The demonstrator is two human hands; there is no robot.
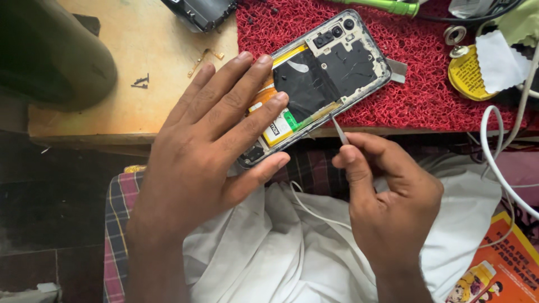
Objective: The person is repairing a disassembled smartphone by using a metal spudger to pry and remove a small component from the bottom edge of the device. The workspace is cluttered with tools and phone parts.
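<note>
Where the wooden table (140, 84) ends, a red mat (426, 95) carries an opened phone (314, 84) overhanging the edge at 6 o'clock. Spread wide, the left hand (208, 151) presses its battery end; the right hand (387, 196) pinches tweezers (338, 130) at its lower rim. Bare wood lies at 10 o'clock.

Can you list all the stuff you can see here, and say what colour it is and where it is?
opened phone: one, black and yellow inside, on the mat's front edge
tweezers: one, silver, tip at the phone's lower edge
red mat: one, on the table
wooden table: one, tan
small screws: a few, dark, on the table
round tin: one, yellow, right on the mat
white cable: one, right side
left hand: presses on the phone
right hand: pinches the tweezers
</note>
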